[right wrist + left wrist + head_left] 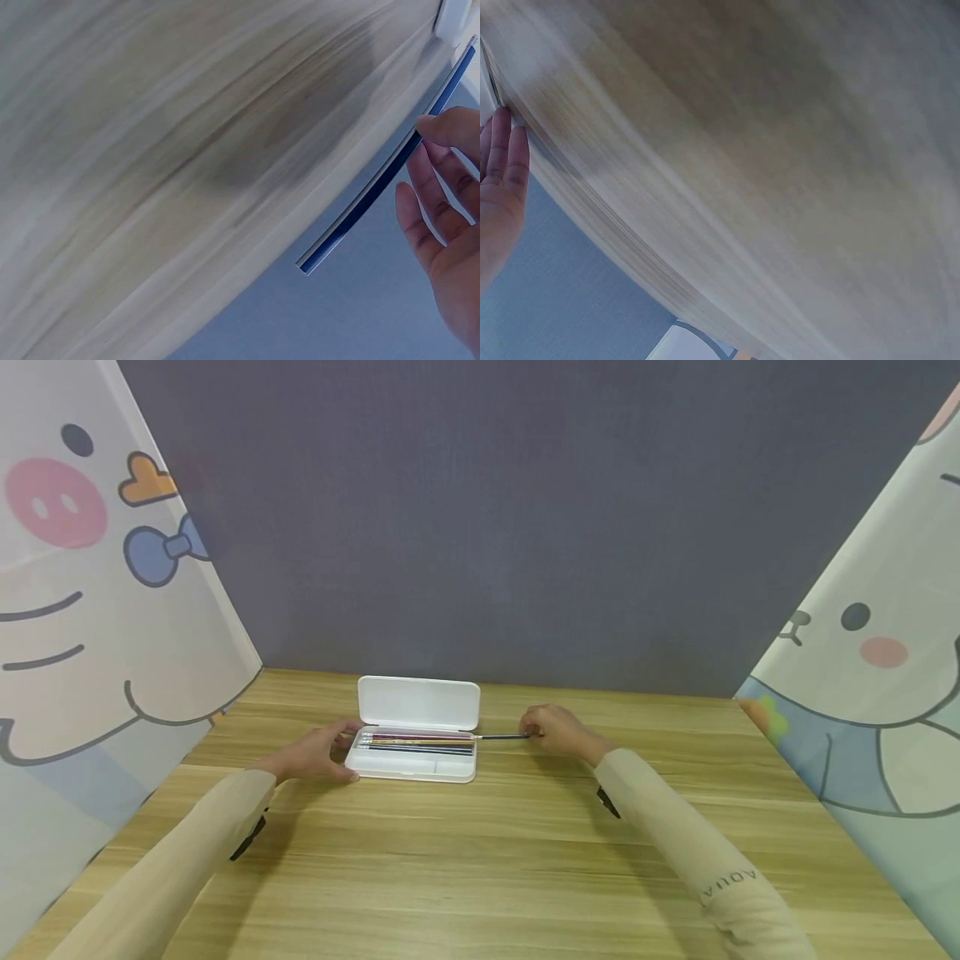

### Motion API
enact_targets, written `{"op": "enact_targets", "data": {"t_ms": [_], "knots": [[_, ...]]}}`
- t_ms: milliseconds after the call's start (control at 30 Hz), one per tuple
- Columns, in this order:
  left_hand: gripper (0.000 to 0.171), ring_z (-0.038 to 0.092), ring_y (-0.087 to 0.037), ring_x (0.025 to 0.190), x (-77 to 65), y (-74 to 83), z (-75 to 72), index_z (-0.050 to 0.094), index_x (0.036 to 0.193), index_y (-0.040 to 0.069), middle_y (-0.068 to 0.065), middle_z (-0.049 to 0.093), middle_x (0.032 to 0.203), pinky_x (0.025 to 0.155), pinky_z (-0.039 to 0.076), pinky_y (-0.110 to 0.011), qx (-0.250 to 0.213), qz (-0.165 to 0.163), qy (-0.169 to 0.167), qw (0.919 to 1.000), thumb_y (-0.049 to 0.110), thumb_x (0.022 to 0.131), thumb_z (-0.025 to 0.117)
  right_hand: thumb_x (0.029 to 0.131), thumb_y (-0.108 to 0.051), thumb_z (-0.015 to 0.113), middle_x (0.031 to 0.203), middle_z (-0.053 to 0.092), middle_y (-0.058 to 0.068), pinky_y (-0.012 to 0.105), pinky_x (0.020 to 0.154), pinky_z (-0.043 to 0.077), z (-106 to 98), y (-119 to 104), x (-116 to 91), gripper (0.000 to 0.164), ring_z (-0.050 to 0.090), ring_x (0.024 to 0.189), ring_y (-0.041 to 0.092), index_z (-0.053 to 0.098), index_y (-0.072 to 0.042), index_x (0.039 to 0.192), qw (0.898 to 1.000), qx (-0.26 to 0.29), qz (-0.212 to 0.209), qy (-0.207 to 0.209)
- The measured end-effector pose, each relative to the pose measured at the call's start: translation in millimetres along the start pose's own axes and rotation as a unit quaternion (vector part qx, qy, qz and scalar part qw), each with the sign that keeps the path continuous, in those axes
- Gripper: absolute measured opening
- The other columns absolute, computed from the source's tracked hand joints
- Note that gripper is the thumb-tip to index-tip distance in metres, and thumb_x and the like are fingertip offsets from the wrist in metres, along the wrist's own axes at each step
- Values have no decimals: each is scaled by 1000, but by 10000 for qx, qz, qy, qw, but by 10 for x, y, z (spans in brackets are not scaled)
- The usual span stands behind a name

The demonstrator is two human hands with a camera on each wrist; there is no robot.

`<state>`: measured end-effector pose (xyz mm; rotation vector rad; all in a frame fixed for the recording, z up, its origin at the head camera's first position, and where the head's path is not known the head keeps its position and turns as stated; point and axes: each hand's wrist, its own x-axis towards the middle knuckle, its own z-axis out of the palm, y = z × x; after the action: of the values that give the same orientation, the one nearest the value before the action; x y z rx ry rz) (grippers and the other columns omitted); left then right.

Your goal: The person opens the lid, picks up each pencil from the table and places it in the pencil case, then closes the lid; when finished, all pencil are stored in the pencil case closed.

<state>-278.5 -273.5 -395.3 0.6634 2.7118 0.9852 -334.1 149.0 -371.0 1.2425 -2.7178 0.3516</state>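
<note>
A white pencil case (393, 776) lies on the table with its lid (418, 703) tipped up at the back. Several pencils (420, 744), red, yellow and dark, lie side by side in its rear part. My left hand (318, 753) holds the case's left end, thumb at the front corner and fingers at the back; in the left wrist view its fingers (499, 146) look nearly straight. Between thumb and fingertips my right hand (558, 731) pinches a dark blue pencil (375, 187). This pencil's whitish end meets the case's right edge in the head view.
The wooden table (465, 868) runs back to a dark grey panel (487, 527). Cartoon-printed panels (67, 635) stand along the left and right sides. Inside the case, a low divider (436, 767) splits the front part.
</note>
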Motion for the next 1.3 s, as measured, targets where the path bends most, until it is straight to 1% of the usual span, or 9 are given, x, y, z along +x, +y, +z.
{"op": "enact_targets", "data": {"t_ms": [267, 467, 533, 633, 733, 800, 933, 1100, 1300], "knots": [[80, 55, -35, 106, -2, -21, -1, 34, 132, 2, -25, 49, 126, 89, 44, -51, 73, -19, 17, 10000, 24, 69, 79, 74, 3, 67, 78, 63, 2, 25, 61, 44, 18, -178, 139, 14, 53, 67, 11, 68, -7, 84, 9998, -128, -121, -109], [78, 54, -35, 107, -3, -28, 4, 35, 132, 4, -23, 49, 125, 89, 44, -51, 43, -24, -6, 10000, 23, 70, 79, 74, 1, 67, 77, 61, 1, 23, 61, 42, 80, -314, 273, 13, 50, 67, 9, 67, -10, 82, 9997, 26, -160, -185], [77, 54, -35, 107, -4, -30, 5, 35, 131, 4, -23, 49, 125, 89, 44, -50, 69, -12, 0, 10000, 22, 70, 79, 74, 1, 67, 76, 61, 1, 23, 61, 41, 102, -366, 324, 13, 49, 67, 9, 66, -10, 81, 9996, 97, -218, -165], [77, 55, -35, 106, -10, -21, 4, 35, 131, 3, -24, 50, 124, 88, 45, -51, 65, 38, -1, 10000, 22, 71, 78, 76, -3, 68, 75, 61, 1, 22, 60, 41, 134, -442, 404, 8, 48, 66, 9, 66, -9, 81, 9991, 192, -370, -116], [77, 55, -36, 105, -16, -6, 0, 34, 131, 1, -26, 49, 124, 88, 45, -51, 78, 74, 6, 9999, 21, 71, 78, 77, -4, 68, 73, 60, 2, 21, 60, 40, 170, -508, 483, 6, 47, 65, 9, 66, -8, 81, 9984, 174, -538, -95], [77, 55, -36, 104, -18, 9, -8, 34, 131, 0, -27, 49, 124, 87, 44, -52, 55, 105, 15, 9999, 21, 71, 78, 76, -3, 68, 73, 59, 1, 22, 60, 40, 193, -550, 533, 7, 47, 66, 9, 66, -7, 81, 9980, 155, -603, -110], [77, 55, -37, 105, -19, 29, -17, 35, 130, -1, -27, 49, 124, 88, 44, -52, 71, 122, 41, 9999, 20, 70, 78, 73, 0, 65, 73, 56, 0, 23, 63, 40, 237, -629, 636, 12, 46, 68, 9, 66, -8, 83, 9981, 129, -547, -261], [77, 55, -37, 106, -16, 29, -5, 35, 131, 0, -27, 49, 125, 89, 44, -52, 105, 48, 37, 9999, 20, 70, 78, 73, -1, 64, 74, 56, -1, 24, 65, 41, 285, -724, 757, 14, 46, 69, 10, 67, -8, 85, 9981, 137, -432, -415], [78, 55, -37, 107, 1, 12, -10, 34, 131, 0, -27, 50, 123, 89, 44, -51, 45, 38, -24, 10000, 21, 70, 79, 74, -2, 64, 76, 62, 1, 24, 68, 44, 330, -791, 912, 12, 51, 71, 10, 68, -8, 85, 9984, 223, -390, -351]]}}
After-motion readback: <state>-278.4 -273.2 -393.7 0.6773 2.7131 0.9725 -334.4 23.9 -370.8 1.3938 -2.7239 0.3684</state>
